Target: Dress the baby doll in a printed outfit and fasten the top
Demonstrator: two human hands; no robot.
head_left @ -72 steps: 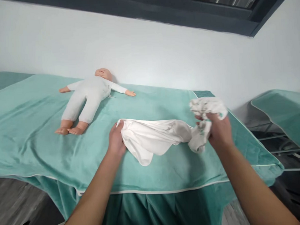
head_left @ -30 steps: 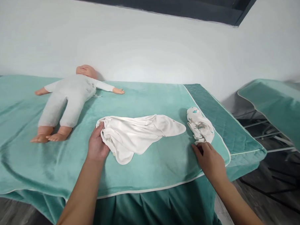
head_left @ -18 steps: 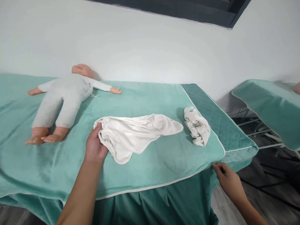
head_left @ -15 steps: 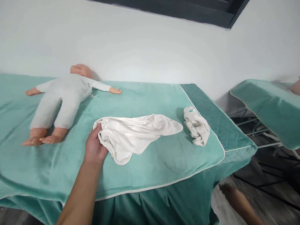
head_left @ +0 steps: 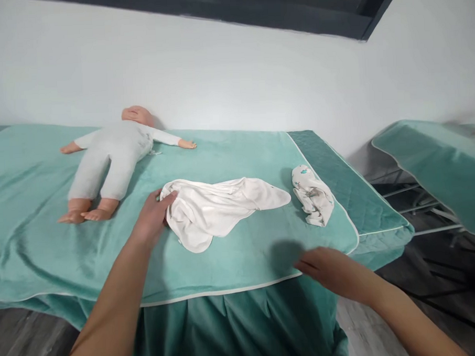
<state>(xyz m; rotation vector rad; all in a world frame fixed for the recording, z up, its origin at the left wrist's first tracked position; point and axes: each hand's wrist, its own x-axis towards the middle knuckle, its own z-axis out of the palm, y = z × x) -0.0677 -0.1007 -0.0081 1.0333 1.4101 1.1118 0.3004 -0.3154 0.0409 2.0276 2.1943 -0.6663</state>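
A white cloth garment (head_left: 223, 202) lies loosely spread on the bed, wide and crumpled at its left end and tapering to a rounded tip at the right. My left hand (head_left: 154, 215) grips that left end, thumb on top of the fabric and the other fingers partly hidden behind it. My right hand (head_left: 324, 268) hovers over the bed's front edge, apart from the garment. It holds nothing; its fingers point left, loosely extended and slightly blurred. Beyond it sits a bunched white cloth with small coloured prints (head_left: 313, 195).
A baby doll (head_left: 114, 152) in a white bodysuit lies on its back at the left. Green velvety covers (head_left: 241, 264) drape over the bed, which stands against a white wall (head_left: 217, 68). To the right is another green-covered bed (head_left: 437, 169) on a metal frame.
My right hand has risen from beside the bed at the lower right to above its front edge. The garment's left end lies slightly flatter, with my left thumb now over it.
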